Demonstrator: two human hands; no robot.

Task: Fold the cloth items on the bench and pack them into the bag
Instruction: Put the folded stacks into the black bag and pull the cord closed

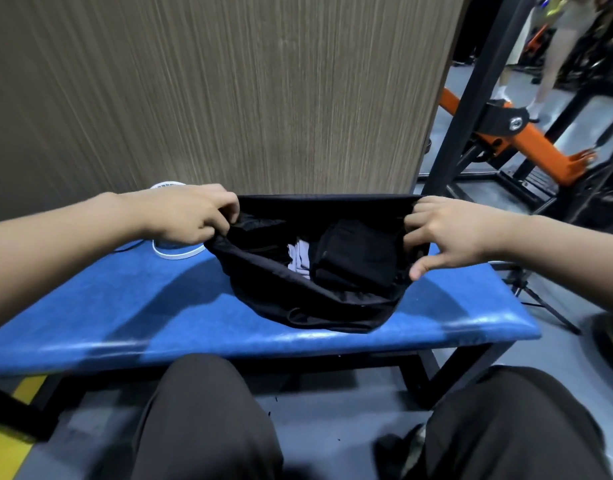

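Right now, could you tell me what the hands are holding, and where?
Both hold the bag by its rim: left hand at the left end, right hand at the right end.

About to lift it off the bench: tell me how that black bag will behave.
The black bag likely sags: its fabric already slumps between both hands. Probably light, holding only folded cloth. The contents may shift toward the middle.

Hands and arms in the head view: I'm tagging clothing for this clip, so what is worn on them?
Nothing shows on either. The left hand and right hand are bare, with no gloves, and no rings can be made out. Both forearms are uncovered as far as the frame edges: no sleeves, watch or wristband in sight. Dark trousers cover the legs below.
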